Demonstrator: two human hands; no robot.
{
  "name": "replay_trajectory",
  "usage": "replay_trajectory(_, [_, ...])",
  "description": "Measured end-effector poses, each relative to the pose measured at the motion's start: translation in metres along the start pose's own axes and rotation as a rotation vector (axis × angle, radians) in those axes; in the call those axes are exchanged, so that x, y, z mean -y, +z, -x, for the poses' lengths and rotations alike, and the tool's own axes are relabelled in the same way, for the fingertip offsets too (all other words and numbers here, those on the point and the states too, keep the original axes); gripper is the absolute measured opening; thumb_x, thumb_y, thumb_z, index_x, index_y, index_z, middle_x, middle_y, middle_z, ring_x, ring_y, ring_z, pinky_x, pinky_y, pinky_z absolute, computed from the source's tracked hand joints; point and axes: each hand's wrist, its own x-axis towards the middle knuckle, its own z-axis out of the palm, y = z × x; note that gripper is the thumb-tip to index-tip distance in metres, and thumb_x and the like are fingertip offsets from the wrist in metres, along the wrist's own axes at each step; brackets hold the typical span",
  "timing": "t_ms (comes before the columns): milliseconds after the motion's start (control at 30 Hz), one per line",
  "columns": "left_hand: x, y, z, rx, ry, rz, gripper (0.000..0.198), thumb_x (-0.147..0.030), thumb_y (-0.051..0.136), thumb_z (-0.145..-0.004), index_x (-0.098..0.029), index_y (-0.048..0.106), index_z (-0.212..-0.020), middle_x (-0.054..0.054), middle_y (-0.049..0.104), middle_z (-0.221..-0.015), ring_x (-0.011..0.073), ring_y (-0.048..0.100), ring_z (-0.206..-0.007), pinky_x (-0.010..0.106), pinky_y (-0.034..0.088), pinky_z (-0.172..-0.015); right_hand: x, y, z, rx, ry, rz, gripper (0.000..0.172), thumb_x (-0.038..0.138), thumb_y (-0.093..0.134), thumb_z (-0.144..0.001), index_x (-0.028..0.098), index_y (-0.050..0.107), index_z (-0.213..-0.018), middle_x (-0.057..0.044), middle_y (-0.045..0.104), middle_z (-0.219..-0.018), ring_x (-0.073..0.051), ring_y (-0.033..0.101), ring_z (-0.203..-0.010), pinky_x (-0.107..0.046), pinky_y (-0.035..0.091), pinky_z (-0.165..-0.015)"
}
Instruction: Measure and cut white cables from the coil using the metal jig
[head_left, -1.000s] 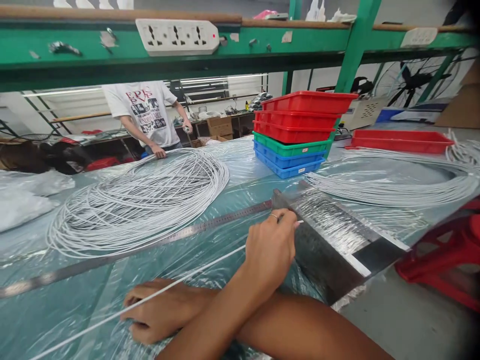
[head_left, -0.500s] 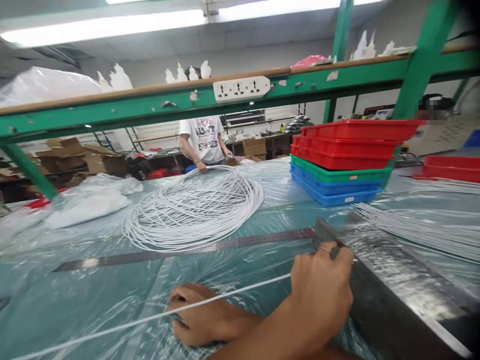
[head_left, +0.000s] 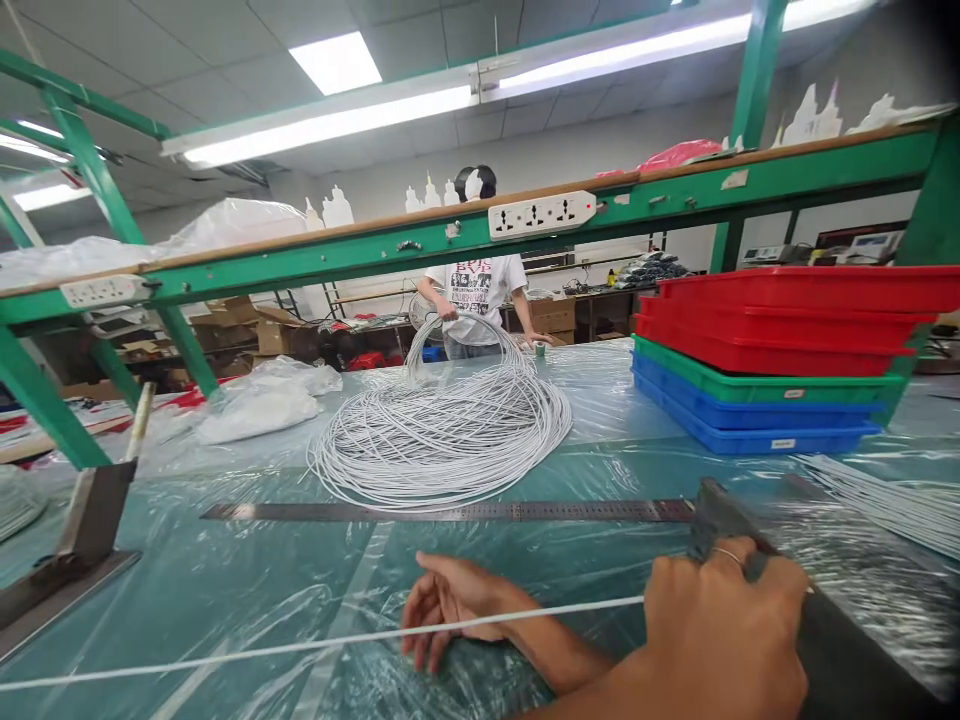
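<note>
My left hand point(head_left: 727, 625) reaches across to the right. Its fingers are closed around one end of a thin white cable point(head_left: 300, 647), against a dark metal block point(head_left: 840, 640). The cable runs taut leftward out of view. Beneath my left arm, my right hand point(head_left: 454, 610) extends to the left, thumb up and fingers loosely curled apart. The cable passes in front of its palm, not gripped. Behind both hands lies a long steel ruler point(head_left: 480, 511). Beyond it rests a big coil of white cable point(head_left: 442, 435).
A co-worker point(head_left: 476, 290) across the table lifts some loops from the coil. Stacked red, green and blue trays point(head_left: 757, 415) stand at right, beside cut cables point(head_left: 885, 500). A metal stand point(head_left: 90, 530) is at left. A green shelf beam point(head_left: 420, 243) spans overhead.
My right hand has gone from curled closed to open. My left hand still grips the cable by the block. The view has shifted, and the co-worker has raised part of the coil.
</note>
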Motion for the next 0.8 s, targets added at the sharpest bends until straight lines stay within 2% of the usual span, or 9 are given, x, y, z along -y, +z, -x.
replay_trajectory(67, [0.0, 0.0, 0.001, 0.024, -0.019, 0.032, 0.021, -0.026, 0.041, -0.1, -0.025, 0.046, -0.12, 0.0, 0.04, -0.138, 0.0272, 0.058, -0.095, 0.042, 0.053, -0.074, -0.002, -0.002, -0.002, 0.276, 0.169, -0.077, 0.084, 0.07, 0.012, -0.089, 0.006, 0.065, -0.078, -0.017, 0.066, -0.074, -0.024, 0.067, -0.064, -0.037, 0.054, -0.059])
replay_trajectory(100, [-0.001, 0.0, 0.002, 0.032, -0.031, 0.036, 0.022, -0.026, 0.041, -0.1, -0.026, 0.046, -0.121, 0.0, 0.04, -0.139, 0.0278, 0.058, -0.095, 0.043, 0.053, -0.076, -0.003, -0.001, -0.003, 0.359, 0.2, -0.095, 0.085, 0.069, 0.011, -0.09, 0.005, 0.066, -0.082, -0.019, 0.067, -0.077, -0.025, 0.068, -0.067, -0.038, 0.054, -0.06])
replay_trajectory(200, [-0.001, 0.0, 0.002, 0.049, -0.037, 0.03, 0.024, -0.026, 0.043, -0.098, -0.025, 0.046, -0.122, 0.0, 0.037, -0.142, 0.0283, 0.057, -0.096, 0.042, 0.052, -0.077, -0.005, 0.006, -0.005, 0.458, 0.175, -0.163, 0.082, 0.067, 0.014, -0.091, 0.004, 0.066, -0.089, -0.019, 0.068, -0.081, -0.026, 0.069, -0.068, -0.038, 0.054, -0.059])
replay_trajectory(433, [-0.001, -0.005, -0.001, 0.113, -0.021, -0.03, 0.031, -0.024, 0.044, -0.089, -0.023, 0.046, -0.12, 0.0, 0.036, -0.142, 0.028, 0.059, -0.084, 0.045, 0.055, -0.069, 0.003, 0.015, -0.002, 0.385, 0.006, -0.281, 0.075, 0.069, 0.018, -0.088, 0.008, 0.062, -0.086, -0.014, 0.067, -0.075, -0.024, 0.066, -0.06, -0.036, 0.053, -0.052])
replay_trajectory(600, [-0.003, -0.008, -0.002, 0.151, -0.049, -0.063, 0.031, -0.026, 0.04, -0.092, -0.026, 0.046, -0.122, -0.002, 0.037, -0.141, 0.0267, 0.059, -0.082, 0.044, 0.056, -0.065, 0.011, 0.023, 0.013, 0.305, -0.038, -0.255, 0.048, 0.054, 0.039, -0.089, 0.012, 0.062, -0.084, -0.008, 0.065, -0.076, -0.018, 0.063, -0.059, -0.031, 0.049, -0.054])
replay_trajectory(667, [-0.003, -0.008, -0.002, 0.133, -0.03, -0.075, 0.031, -0.025, 0.04, -0.091, -0.025, 0.045, -0.121, -0.001, 0.038, -0.14, 0.0268, 0.059, -0.082, 0.044, 0.057, -0.065, 0.016, 0.029, 0.02, 0.261, -0.052, -0.228, 0.039, 0.049, 0.047, -0.088, 0.013, 0.062, -0.082, -0.006, 0.063, -0.075, -0.016, 0.062, -0.058, -0.03, 0.048, -0.055])
replay_trajectory(800, [-0.003, -0.007, 0.0, 0.038, 0.013, -0.095, 0.026, -0.023, 0.04, -0.091, -0.021, 0.046, -0.116, 0.002, 0.041, -0.138, 0.0257, 0.06, -0.081, 0.041, 0.057, -0.064, 0.024, 0.035, 0.029, 0.234, -0.055, -0.193, 0.036, 0.049, 0.054, -0.086, 0.015, 0.062, -0.078, -0.005, 0.062, -0.074, -0.015, 0.06, -0.057, -0.029, 0.046, -0.053])
